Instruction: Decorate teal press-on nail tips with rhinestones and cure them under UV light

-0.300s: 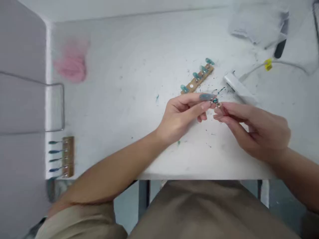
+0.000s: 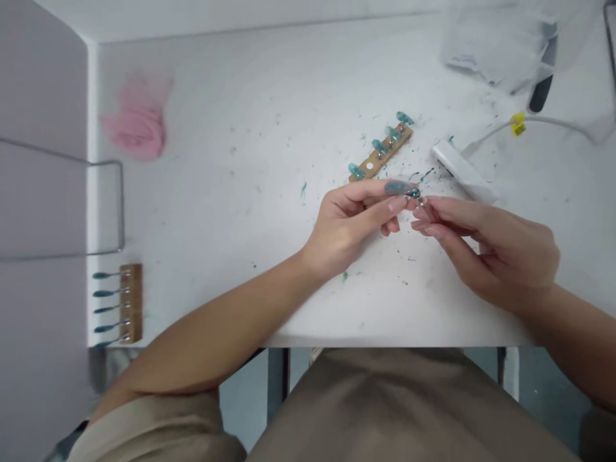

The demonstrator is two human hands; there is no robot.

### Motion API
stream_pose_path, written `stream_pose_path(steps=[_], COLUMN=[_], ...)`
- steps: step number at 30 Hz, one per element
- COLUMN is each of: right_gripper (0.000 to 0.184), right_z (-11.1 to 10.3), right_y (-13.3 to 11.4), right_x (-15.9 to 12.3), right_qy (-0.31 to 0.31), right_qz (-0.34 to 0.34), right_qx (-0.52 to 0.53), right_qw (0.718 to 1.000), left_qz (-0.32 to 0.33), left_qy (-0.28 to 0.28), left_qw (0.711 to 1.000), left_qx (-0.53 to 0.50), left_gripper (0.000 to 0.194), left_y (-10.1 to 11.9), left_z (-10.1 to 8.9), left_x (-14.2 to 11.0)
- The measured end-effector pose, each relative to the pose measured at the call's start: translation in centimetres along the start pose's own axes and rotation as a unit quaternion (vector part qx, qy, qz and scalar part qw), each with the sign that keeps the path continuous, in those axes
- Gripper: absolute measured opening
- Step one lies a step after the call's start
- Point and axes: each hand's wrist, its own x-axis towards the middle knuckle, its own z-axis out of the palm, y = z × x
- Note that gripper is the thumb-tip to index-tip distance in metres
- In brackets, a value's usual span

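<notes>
1 small, rounded, glossy dark-teal piece [image 2: 414,192], pinched in left hand's [image 2: 344,228] fingertips above flat white tabletop [image 2: 216,128]. Right hand [image 2: 505,250] pinches slim, pale translucent stem [image 2: 426,209] just beside; join too small to resolve.

White tabletop [image 2: 216,160] occupies most of the frame; faint grey smudges noted left of centre. Greyish-mauve wall [image 2: 38,199] along the left edge; whitish back panel [image 2: 269,14] across the top. Below the table's straight front edge, lower centre: dark upright support [image 2: 277,391] and bluish-grey floor [image 2: 244,401]. Lighting soft, diffuse.
</notes>
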Motion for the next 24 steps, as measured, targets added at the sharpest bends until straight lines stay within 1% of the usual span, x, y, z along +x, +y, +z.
stream_pose_path(steps=[3, 5, 9, 18, 24], right_gripper=[0.026, 0.023, 0.023, 0.026, 0.023], right_z=[0.12, 0.2, 0.25, 0.28, 0.08], right_y=[-0.04, -0.02, 0.07, 0.06, -0.05], right_x=[0.18, 0.23, 0.1, -0.01, 0.17], right_qy=[0.019, 0.027, 0.022, 0.023, 0.013], right_qz=[-0.021, -0.014, 0.002, -0.02, -0.032], right_qx=[-0.023, -0.028, -0.032, -0.023, -0.028], right_qw=[0.999, 0.999, 0.999, 0.999, 0.999], left_qz=[-0.002, -0.007, -0.004, -0.003, -0.004], left_qy=[0.003, 0.011, 0.018, 0.003, 0.013], left_qw=[1.0, 1.0, 1.0, 1.0, 1.0], left_qx=[0.0, -0.004, -0.009, 0.003, 0.006], left_gripper=[0.01, 0.01, 0.009, 0.011, 0.014], left_y=[0.1, 0.19, 0.3, 0.27, 0.2], left_z=[0.13, 0.26, 0.36, 0.14, 0.23], left_x=[-0.04, -0.05, -0.01, 0.01, 0.01])
